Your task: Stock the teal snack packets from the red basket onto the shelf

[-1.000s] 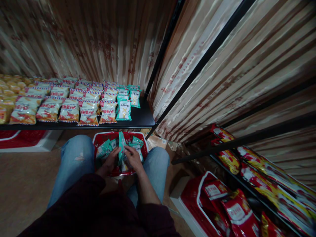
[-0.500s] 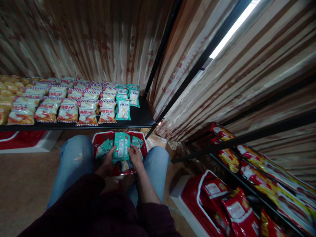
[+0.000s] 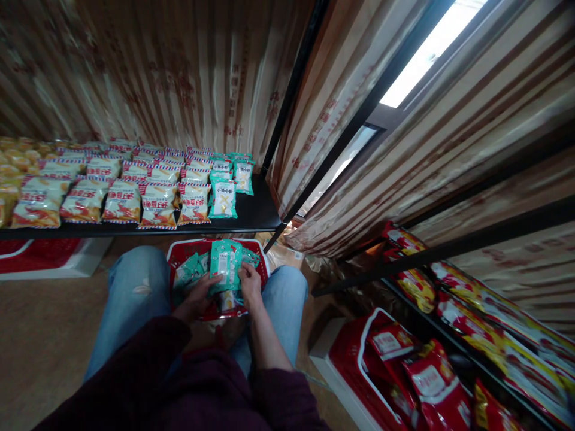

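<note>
Fingers of your left hand [image 3: 200, 293] are closed on a teal-and-white plastic packet [image 3: 227, 266] over the red plastic basket [image 3: 180, 251]; your right hand [image 3: 250, 281] curls at its edge, grip unclear. Positioning seems underway; moving it calls for steady support.

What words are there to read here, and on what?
"小鱼小虾": teal packets on the shelf.
"鱼爱上虾": packets with striped edges; the character before it is unclear.
Too small or blurred to read: the held teal packet, red bags, curtain print and smaller packet lettering.
</note>
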A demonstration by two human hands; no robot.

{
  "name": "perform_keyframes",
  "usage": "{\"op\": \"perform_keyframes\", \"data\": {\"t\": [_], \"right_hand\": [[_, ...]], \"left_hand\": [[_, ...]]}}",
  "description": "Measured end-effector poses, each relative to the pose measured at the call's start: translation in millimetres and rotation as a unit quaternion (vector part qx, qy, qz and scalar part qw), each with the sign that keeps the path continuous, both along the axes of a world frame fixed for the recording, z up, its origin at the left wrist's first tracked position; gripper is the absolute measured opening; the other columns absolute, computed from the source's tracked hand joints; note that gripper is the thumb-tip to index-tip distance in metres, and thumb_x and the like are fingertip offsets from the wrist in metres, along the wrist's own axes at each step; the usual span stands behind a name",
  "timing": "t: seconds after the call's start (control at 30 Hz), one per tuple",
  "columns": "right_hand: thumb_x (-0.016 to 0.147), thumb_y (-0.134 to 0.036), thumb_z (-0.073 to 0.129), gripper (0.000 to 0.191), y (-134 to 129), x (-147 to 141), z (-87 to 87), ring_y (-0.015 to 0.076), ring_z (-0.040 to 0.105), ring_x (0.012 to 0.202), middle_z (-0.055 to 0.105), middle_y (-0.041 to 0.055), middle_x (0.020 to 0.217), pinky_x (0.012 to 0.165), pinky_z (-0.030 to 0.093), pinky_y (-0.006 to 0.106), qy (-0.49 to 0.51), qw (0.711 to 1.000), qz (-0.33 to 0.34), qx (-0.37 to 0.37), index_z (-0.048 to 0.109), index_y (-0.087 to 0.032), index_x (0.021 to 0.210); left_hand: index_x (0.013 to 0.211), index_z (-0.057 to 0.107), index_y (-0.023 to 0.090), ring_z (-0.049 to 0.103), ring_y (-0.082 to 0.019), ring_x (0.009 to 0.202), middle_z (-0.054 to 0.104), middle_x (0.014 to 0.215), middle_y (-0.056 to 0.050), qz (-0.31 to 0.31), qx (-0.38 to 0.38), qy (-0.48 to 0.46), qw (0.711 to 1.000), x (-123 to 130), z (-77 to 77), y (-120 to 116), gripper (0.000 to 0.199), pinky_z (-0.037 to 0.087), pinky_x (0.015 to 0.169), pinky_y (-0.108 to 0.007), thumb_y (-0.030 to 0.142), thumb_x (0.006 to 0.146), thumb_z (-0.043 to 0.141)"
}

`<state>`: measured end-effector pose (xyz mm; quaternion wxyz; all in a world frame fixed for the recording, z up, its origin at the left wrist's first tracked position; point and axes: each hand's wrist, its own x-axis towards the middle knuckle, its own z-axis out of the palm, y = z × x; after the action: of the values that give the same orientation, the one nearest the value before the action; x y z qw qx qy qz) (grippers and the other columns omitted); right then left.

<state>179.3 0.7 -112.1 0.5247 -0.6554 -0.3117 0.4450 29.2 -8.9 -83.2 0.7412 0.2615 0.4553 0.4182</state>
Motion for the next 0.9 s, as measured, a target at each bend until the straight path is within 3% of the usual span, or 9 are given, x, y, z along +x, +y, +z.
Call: {"op": "perform_keyframes", "data": {"t": [0.17,0.37,0.57,0.7,0.9], "right_hand": [[0.074,-0.034,0.051,0.035,-3.8,3.9,11.8,0.0156,0.06,0.072,0.067,0.0012,0.08,0.073,0.047,0.027,-0.158,0.987,0.025,0.003,0.063,-0.018,0.102],[0.075,-0.03,0.051,0.025,-12.8,-4.0,34.4,0.0159,0.059,0.066,0.062,-0.0021,0.068,0.066,0.045,0.025,-0.283,0.958,0.051,-0.016,0.063,-0.021,0.095],[0.074,-0.029,0.053,0.022,-15.2,-9.8,32.3,0.0151,0.059,0.065,0.063,-0.0009,0.069,0.064,0.043,0.024,-0.294,0.949,0.112,-0.019,0.064,-0.02,0.091],[0.076,-0.031,0.055,0.023,-14.6,-7.4,28.8,0.0165,0.06,0.071,0.066,0.0034,0.077,0.067,0.044,0.025,-0.306,0.945,0.113,-0.017,0.066,-0.017,0.09],[0.082,-0.046,0.048,0.033,-14.1,-6.8,30.3,0.0169,0.062,0.071,0.068,0.0029,0.075,0.065,0.045,0.026,-0.201,0.972,0.117,-0.035,0.067,-0.019,0.089]], "left_hand": [[0.105,0.061,0.015,0.065,-0.027,0.093,0.071,0.095,-0.009,0.011,-0.046,-0.027,0.999,11.7,10.2,4.2,0.045,0.053,0.079,-0.036,0.025,0.062,0.072],[0.11,0.061,0.016,0.062,-0.029,0.101,0.07,0.099,-0.01,0.034,-0.012,-0.039,0.999,12.1,3.7,5.8,0.055,0.05,0.088,-0.037,0.027,0.058,0.076],[0.108,0.062,0.017,0.063,-0.028,0.099,0.071,0.098,-0.009,0.016,-0.013,-0.03,0.999,12.2,-3.4,6.2,0.055,0.049,0.088,-0.038,0.029,0.057,0.078],[0.111,0.062,0.016,0.06,-0.026,0.106,0.068,0.108,-0.009,-0.023,0.017,-0.079,0.996,10.6,0.1,5.8,0.049,0.045,0.092,-0.036,0.034,0.067,0.072],[0.116,0.06,0.016,0.054,-0.027,0.115,0.061,0.123,-0.011,-0.032,0.027,-0.084,0.996,9.5,-6.7,7.3,0.053,0.041,0.097,-0.037,0.032,0.066,0.072]]}}
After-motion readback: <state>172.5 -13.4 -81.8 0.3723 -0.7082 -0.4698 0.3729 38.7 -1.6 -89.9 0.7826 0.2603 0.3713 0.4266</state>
